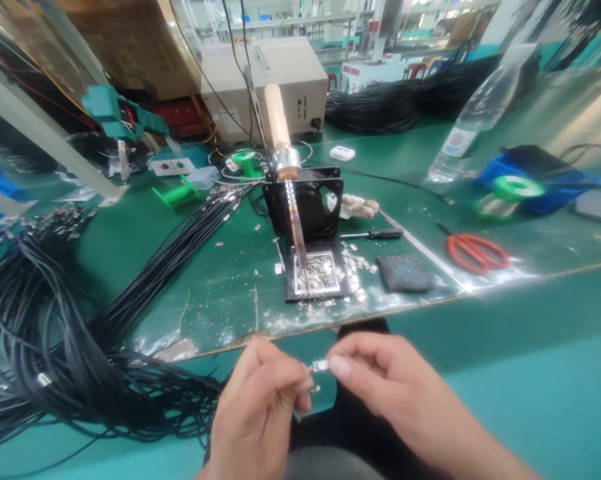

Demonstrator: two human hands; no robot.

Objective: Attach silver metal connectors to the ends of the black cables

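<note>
Right hand (pixel 387 377) pinches the small metal connector (pixel 321 365); left hand (pixel 264 395) holds its wire end (pixel 310 369), I'd say so it can't twist.

The left hand (pixel 260 407) and right hand (pixel 385 377) meet just off the near edge of the green tabletop (pixel 230 283), a small metal connector (pixel 320 365) pinched between their fingers; another metal piece (pixel 315 389) shows beneath the left ones. Black cables (pixel 45 313) are heaped at the left and spill below the edge. An iron (pixel 279 117) slants tip-down over a tray (pixel 325 291) of metal bits, before a black fan (pixel 316 207). Right of these lie a screwdriver (pixel 386 234), a dark pad (pixel 405 273) and red-handled scissors (pixel 480 242); farther back, a bottle (pixel 480 110) stands near a green spool (pixel 519 187).
</note>
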